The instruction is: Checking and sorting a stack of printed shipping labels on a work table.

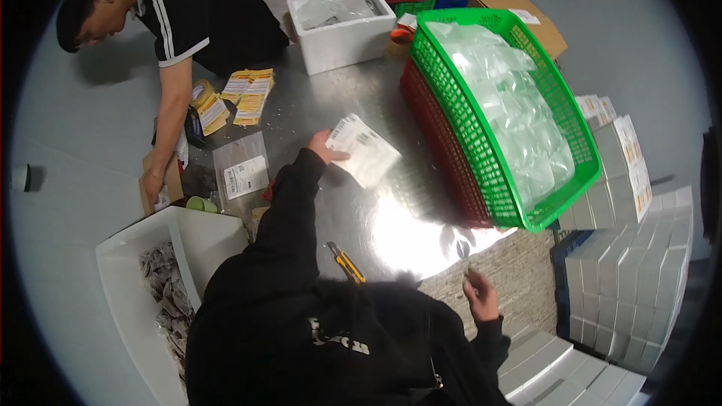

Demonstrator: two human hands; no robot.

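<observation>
My left hand reaches forward over the metal table and is closed on the near left edge of a stack of white printed labels. The thumb lies on top of the labels. Off to the right, past the table's front edge, hangs my right hand. Its fingers are loosely bent and apart, and I see nothing held in it. A yellow box cutter lies on the table near my body. Left of the labels, a clear plastic bag with a white printed label lies flat.
A green basket of clear, filled plastic bags sits on a red crate at right. A white foam box stands behind; another foam box is near left. A co-worker's arm reaches into a carton. White boxes are stacked right.
</observation>
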